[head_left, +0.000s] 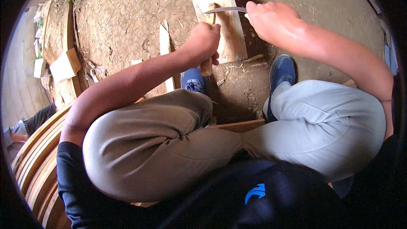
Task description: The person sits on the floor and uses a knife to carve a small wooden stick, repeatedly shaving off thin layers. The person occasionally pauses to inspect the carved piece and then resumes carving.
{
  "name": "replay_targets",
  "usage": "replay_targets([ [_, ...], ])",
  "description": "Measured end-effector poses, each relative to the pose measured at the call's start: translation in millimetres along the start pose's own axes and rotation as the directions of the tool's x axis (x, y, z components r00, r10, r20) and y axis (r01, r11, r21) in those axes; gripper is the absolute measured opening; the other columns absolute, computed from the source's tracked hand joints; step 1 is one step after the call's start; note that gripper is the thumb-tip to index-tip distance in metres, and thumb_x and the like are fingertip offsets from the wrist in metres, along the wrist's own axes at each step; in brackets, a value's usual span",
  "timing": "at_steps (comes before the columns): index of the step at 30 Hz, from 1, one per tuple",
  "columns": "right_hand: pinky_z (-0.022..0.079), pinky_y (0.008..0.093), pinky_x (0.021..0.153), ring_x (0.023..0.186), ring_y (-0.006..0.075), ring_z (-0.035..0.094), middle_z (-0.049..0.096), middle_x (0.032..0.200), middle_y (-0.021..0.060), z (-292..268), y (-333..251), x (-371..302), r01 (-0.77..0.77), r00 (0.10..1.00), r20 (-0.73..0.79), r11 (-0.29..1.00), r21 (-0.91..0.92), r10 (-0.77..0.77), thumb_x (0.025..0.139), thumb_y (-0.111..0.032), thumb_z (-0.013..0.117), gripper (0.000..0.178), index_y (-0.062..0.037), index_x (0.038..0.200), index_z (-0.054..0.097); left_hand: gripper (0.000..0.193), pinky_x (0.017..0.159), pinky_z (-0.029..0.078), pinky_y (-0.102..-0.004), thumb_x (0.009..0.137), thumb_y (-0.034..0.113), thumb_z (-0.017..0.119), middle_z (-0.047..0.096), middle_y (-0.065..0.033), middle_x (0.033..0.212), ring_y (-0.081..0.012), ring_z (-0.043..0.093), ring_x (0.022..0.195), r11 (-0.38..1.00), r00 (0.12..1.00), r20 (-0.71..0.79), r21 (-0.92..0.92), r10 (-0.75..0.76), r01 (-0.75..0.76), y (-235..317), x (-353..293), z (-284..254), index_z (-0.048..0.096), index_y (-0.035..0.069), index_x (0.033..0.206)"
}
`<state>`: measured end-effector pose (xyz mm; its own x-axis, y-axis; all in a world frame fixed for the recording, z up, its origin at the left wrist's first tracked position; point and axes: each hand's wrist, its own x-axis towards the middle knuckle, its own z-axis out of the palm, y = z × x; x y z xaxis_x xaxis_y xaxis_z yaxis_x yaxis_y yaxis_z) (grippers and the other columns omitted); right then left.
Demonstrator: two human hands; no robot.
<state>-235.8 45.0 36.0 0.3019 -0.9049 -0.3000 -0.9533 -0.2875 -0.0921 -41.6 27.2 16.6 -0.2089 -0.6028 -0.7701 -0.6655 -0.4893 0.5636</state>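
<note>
My left hand (pixel 204 40) is closed around a narrow wooden stick (pixel 207 65) that stands on end over a pale wooden board (pixel 235 42) lying on the dirt ground. The stick's top (pixel 210 8) shows above my fist. My right hand (pixel 268 19) grips the handle of a curved metal blade (pixel 224 10), whose edge lies across the top of the stick. Both hands are in front of my knees, above my blue shoes (pixel 281 71).
A split wooden slat (pixel 165 44) lies on the dirt left of the board, with chips scattered around. Planks and wood blocks (pixel 64 65) are stacked at the left. Curved wooden strips (pixel 38 161) sit at lower left. Another person's leg (pixel 29 125) shows at the far left.
</note>
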Motion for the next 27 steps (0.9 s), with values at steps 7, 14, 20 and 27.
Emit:
replay_targets([
  [7, 0.057, 0.0346, 0.061, 0.074, 0.0271, 0.07, 0.068, 0.081, 0.0192, 16, -18, 22, 0.032, 0.998, -0.035, 0.902, -0.431, -0.052, 0.086, -0.008, 0.052, 0.011, 0.0011, 0.093, 0.054, 0.044, 0.038, 0.053, -0.04, 0.097, 0.028, 0.038, 0.056, -0.0161, 0.064, -0.0259, 0.062, 0.048, 0.998, 0.997, -0.069, 0.061, 0.017, -0.013, 9, -6, 5, 0.046, -0.011, 0.079],
  [14, 0.056, 0.0413, 0.064, 0.075, 0.0336, 0.069, 0.068, 0.081, 0.0204, -24, -8, 32, -0.011, 0.989, 0.145, 0.986, -0.164, 0.035, 0.085, -0.008, 0.049, 0.02, 0.0044, 0.089, 0.064, 0.042, 0.035, 0.045, -0.0385, 0.097, 0.037, 0.042, 0.047, -0.0089, 0.062, -0.0217, 0.052, 0.041, 0.998, 1.0, -0.03, 0.056, 0.009, -0.008, -1, 6, 3, 0.042, -0.001, 0.08],
  [20, 0.055, 0.044, 0.065, 0.072, 0.0362, 0.068, 0.067, 0.076, 0.0219, -18, -2, 9, 0.033, 0.996, 0.09, 0.995, -0.092, -0.025, 0.085, -0.008, 0.047, 0.018, 0.0029, 0.087, 0.061, 0.041, 0.035, 0.044, -0.0364, 0.097, 0.039, 0.042, 0.045, -0.0068, 0.064, -0.0191, 0.049, 0.043, 0.999, 0.999, -0.029, -0.01, -0.044, 0.043, 0, 4, 1, 0.041, 0.0, 0.083],
  [27, 0.056, 0.0431, 0.06, 0.072, 0.0344, 0.069, 0.067, 0.077, 0.0213, -9, -17, 12, -0.074, 0.989, 0.111, 0.984, -0.163, 0.093, 0.088, -0.01, 0.049, 0.016, 0.0026, 0.094, 0.056, 0.038, 0.039, 0.044, -0.0353, 0.097, 0.038, 0.041, 0.044, -0.0052, 0.069, -0.0165, 0.049, 0.049, 0.995, 0.995, -0.029, -0.008, -0.098, 0.098, 9, -1, 1, 0.043, 0.002, 0.086],
])
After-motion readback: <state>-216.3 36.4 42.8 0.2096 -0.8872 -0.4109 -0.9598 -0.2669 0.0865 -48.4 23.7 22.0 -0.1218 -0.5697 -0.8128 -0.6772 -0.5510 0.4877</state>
